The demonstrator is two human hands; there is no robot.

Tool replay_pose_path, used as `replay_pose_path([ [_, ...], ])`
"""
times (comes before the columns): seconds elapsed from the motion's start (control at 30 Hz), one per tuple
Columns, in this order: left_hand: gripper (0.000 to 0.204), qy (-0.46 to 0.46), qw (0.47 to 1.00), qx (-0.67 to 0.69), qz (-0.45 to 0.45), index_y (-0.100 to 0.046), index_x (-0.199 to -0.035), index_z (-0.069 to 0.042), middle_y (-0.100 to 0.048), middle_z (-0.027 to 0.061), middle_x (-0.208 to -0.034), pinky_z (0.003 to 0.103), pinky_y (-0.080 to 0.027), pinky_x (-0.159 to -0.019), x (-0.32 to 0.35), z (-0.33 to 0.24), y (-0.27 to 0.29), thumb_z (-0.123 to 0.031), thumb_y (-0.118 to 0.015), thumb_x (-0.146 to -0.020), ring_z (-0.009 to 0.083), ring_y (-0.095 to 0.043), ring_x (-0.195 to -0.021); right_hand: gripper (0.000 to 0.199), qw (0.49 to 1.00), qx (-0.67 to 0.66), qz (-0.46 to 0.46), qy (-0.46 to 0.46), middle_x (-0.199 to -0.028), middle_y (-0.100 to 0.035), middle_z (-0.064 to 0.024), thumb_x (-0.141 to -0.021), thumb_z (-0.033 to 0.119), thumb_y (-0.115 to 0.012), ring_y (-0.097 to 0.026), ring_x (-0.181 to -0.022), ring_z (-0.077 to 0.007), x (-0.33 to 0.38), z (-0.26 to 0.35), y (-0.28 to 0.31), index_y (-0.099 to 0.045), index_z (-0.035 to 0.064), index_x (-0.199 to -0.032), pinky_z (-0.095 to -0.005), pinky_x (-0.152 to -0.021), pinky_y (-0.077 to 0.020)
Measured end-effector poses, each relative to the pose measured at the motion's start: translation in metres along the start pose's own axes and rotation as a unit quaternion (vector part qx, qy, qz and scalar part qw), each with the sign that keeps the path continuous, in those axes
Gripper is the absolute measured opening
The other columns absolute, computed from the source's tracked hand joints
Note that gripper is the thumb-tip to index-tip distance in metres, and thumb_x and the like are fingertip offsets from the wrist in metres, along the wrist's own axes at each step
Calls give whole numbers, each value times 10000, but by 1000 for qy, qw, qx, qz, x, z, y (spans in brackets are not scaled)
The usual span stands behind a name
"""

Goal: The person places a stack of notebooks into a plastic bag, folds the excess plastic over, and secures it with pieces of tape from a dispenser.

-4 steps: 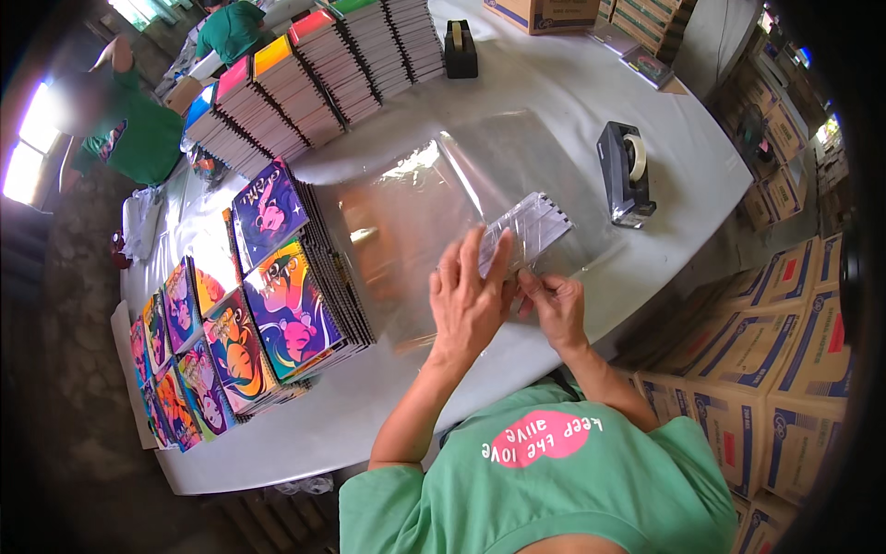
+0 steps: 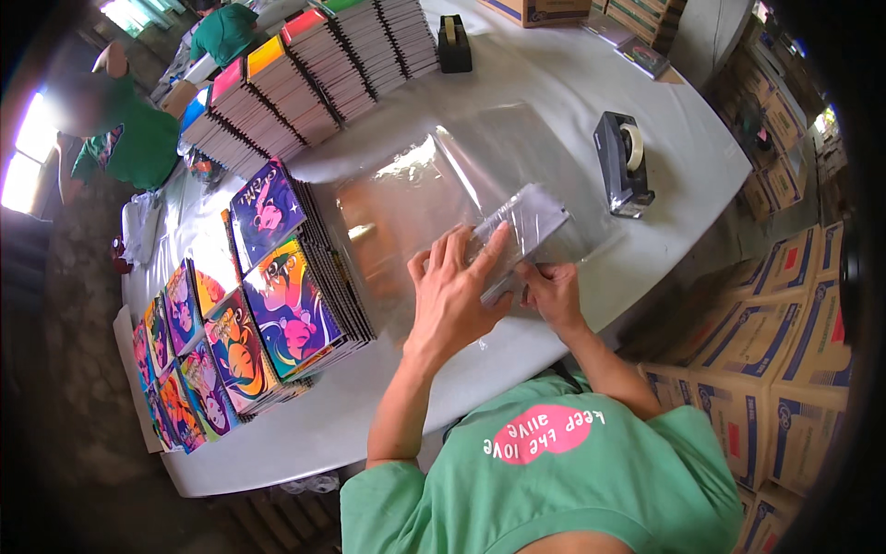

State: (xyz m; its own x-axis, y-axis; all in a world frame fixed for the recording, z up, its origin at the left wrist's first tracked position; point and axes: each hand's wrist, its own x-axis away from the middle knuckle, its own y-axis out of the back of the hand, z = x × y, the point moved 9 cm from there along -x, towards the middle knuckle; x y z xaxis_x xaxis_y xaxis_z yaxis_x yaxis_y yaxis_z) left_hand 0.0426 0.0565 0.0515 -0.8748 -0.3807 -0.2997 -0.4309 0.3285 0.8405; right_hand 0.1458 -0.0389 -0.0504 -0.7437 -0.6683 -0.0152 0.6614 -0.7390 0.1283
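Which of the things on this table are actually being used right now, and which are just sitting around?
In use:
- left hand pressing on the clear plastic wrap
- right hand at the grey stack in plastic

Lying about:
- nearer tape dispenser
- far tape dispenser
- colourful notebooks
- tall spiral-bound stacks
- cardboard boxes beside the table

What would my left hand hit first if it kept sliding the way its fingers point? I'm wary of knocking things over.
The left hand points up and right across the plastic-wrapped packet. Beyond it, probably the black tape dispenser, though the line may pass just beside it.
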Motion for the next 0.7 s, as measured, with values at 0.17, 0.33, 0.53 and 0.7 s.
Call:
replay_pose_path([
  [0.17, 765, 37, 998, 50, 24, -442, -1345, -204, -456, 168, -1290, 481, -206, -1014, 0, 16, 0, -502, -680, -681, 294, -423, -1214, 426, 999, 22, 9, 38, -441, -483, 0, -824, 280, -687, -485, -396, -83, -23, -27, 8, -546, 24, -514, -248, -382, -360],
  [0.33, 749, 302, 789, 505, -176, -337, -1399, -152, -344, 96, -1430, 585, -120, -1050, 45, 121, -30, -641, -416, -837, 284, -263, -1338, 376, 990, 18, -64, -124, -741, -611, -19, -890, 392, -544, -582, -685, -98, -32, -84, 91, -623, 33, -809, -267, -618, -438],
  [0.53, 683, 435, 560, 701, -76, -297, -1406, -188, -306, 65, -1453, 635, -368, -905, 67, 82, -143, -615, -346, -875, 320, -282, -1324, 659, 957, -283, 55, 33, -1313, -462, -102, -931, 547, -306, -392, -1234, -178, -75, -12, 32, -438, 15, -1297, -354, -1045, -254],
  [0.7, 602, 194, 703, 643, -236, -392, -1313, -62, -391, 121, -1354, 485, -436, -962, 6, 18, -92, -377, -481, -808, 314, -450, -1198, 924, 818, -422, 324, 218, -1387, -385, -181, -849, 722, -236, -314, -1317, -256, -70, 87, 81, -412, -62, -1303, -371, -1095, -186],
])
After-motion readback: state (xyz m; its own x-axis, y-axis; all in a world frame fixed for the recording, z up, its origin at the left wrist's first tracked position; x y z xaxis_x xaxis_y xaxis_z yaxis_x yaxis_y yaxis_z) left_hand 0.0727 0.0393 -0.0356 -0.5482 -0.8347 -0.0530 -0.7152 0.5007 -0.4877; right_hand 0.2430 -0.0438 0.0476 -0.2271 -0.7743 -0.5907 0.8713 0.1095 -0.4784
